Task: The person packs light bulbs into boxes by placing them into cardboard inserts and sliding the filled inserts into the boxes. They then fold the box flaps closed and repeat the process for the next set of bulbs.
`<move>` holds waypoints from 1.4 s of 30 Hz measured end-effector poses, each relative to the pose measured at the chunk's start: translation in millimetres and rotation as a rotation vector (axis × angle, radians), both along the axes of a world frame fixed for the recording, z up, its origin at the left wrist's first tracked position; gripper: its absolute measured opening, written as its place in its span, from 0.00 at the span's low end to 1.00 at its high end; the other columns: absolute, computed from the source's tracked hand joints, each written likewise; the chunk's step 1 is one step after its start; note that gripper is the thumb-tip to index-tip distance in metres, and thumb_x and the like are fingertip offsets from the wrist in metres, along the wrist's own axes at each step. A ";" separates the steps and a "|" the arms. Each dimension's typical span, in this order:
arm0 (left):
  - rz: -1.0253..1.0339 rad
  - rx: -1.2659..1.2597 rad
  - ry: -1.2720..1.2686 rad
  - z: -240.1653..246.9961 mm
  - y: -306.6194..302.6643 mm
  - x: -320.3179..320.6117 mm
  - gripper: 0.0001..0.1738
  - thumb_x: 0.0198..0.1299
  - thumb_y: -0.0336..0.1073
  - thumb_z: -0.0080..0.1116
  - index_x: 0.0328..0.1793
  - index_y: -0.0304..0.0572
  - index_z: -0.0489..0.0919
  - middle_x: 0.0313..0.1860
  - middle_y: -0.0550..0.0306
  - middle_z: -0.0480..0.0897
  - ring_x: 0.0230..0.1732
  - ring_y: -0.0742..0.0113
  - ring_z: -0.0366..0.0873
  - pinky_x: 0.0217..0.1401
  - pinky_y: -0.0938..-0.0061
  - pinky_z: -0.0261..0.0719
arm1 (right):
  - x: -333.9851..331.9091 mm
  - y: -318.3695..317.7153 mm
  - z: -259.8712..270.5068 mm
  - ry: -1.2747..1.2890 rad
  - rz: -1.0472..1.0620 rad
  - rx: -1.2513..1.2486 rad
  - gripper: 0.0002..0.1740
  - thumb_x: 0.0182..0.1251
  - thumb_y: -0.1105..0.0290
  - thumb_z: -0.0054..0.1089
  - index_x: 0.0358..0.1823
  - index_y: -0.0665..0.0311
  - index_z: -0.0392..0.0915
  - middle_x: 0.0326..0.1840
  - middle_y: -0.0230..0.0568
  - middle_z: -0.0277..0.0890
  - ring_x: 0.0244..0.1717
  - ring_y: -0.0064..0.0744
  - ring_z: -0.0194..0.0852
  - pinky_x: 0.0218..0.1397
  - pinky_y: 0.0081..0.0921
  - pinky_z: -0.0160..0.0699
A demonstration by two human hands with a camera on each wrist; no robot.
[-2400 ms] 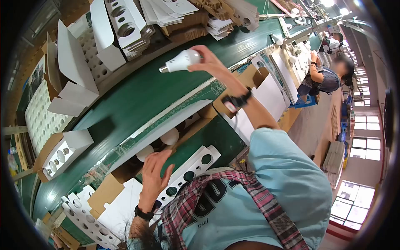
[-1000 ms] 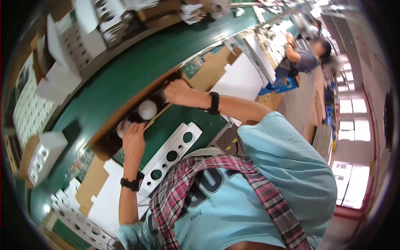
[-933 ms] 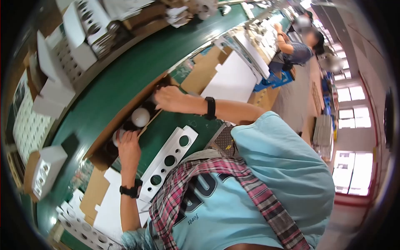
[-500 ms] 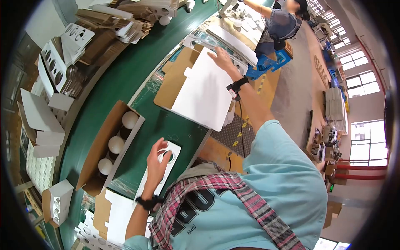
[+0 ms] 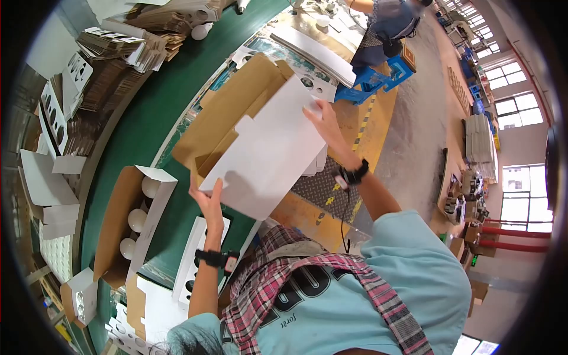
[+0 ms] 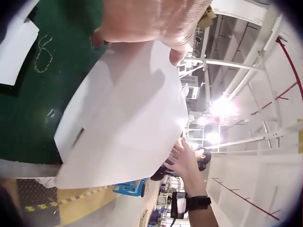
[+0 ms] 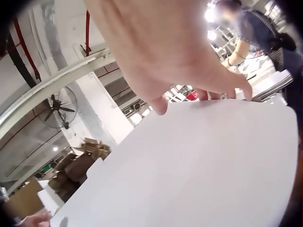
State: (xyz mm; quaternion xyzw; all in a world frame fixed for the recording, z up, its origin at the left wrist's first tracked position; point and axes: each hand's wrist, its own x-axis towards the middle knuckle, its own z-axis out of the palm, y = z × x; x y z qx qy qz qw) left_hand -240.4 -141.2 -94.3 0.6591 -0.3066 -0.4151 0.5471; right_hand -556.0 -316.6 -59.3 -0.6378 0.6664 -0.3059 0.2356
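Observation:
Both hands hold a folding carton (image 5: 269, 142), white outside and brown inside, standing partly unfolded and tilted over the bench. My left hand (image 5: 208, 204) grips its near left end, thumb on the white panel. At the far right edge, my right hand (image 5: 326, 125) holds the same panel; in the right wrist view the thumb of this hand (image 7: 161, 56) lies at the edge and the other fingers go behind it. To the left, an open carton (image 5: 106, 228) holds white light bulbs (image 5: 137, 220) in a row. A white insert with round holes (image 5: 188, 260) lies near my body.
Flat cartons (image 5: 163, 305) lie at the bench's near left. Stacks of cardboard inserts (image 5: 103, 77) and a small box of bulbs (image 5: 81, 296) stand beyond the green belt (image 5: 195, 74). Another person (image 5: 393, 26) works by a blue stool (image 5: 378, 77) at the far right.
The right hand put a bulb into the open carton, then moved right to the flat carton. The left hand left the bulb carton and now grips this one too, which has been raised and partly unfolded.

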 end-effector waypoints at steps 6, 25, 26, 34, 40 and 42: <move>0.169 -0.141 0.087 64.3 70.1 22.9 0.46 0.53 0.29 0.66 0.76 0.41 0.53 0.63 0.51 0.66 0.59 0.62 0.68 0.61 0.69 0.69 | -5.0 113.3 45.9 -0.377 0.044 0.279 0.24 0.71 0.51 0.50 0.49 0.67 0.70 0.46 0.37 0.72 0.51 0.26 0.69 0.59 0.24 0.65; 0.277 0.222 0.313 16.9 368.5 143.7 0.43 0.59 0.38 0.64 0.76 0.40 0.54 0.63 0.53 0.70 0.59 0.64 0.70 0.59 0.67 0.72 | 174.4 172.5 -11.6 -1.129 0.304 1.087 0.30 0.75 0.46 0.39 0.64 0.63 0.68 0.63 0.37 0.71 0.60 0.32 0.70 0.64 0.30 0.68; 0.317 0.079 0.603 13.4 375.0 152.0 0.38 0.63 0.47 0.58 0.74 0.41 0.57 0.62 0.53 0.72 0.59 0.62 0.71 0.60 0.66 0.71 | 182.5 175.3 -19.4 -1.185 0.294 1.108 0.29 0.76 0.48 0.39 0.64 0.64 0.67 0.61 0.36 0.72 0.59 0.30 0.71 0.63 0.30 0.69; 0.391 0.240 0.597 26.3 321.0 169.4 0.29 0.65 0.39 0.50 0.72 0.41 0.62 0.63 0.54 0.73 0.64 0.60 0.69 0.65 0.64 0.69 | 218.6 175.1 -31.3 -0.969 0.567 1.163 0.23 0.69 0.72 0.51 0.64 0.68 0.65 0.60 0.38 0.73 0.59 0.27 0.72 0.62 0.26 0.72; 0.487 0.147 0.608 -29.8 319.7 179.5 0.34 0.55 0.19 0.46 0.71 0.40 0.60 0.61 0.49 0.73 0.60 0.54 0.74 0.62 0.61 0.77 | 227.8 164.4 -66.8 -0.882 0.444 1.166 0.28 0.45 0.91 0.44 0.50 0.67 0.74 0.46 0.35 0.77 0.43 0.25 0.78 0.47 0.23 0.78; 0.552 0.155 0.567 -70.4 327.6 190.3 0.27 0.49 0.17 0.44 0.59 0.34 0.70 0.52 0.50 0.77 0.53 0.58 0.78 0.57 0.68 0.77 | 221.4 160.1 -96.1 -0.872 0.506 1.072 0.21 0.50 0.88 0.48 0.46 0.65 0.75 0.44 0.33 0.77 0.38 0.23 0.77 0.42 0.19 0.76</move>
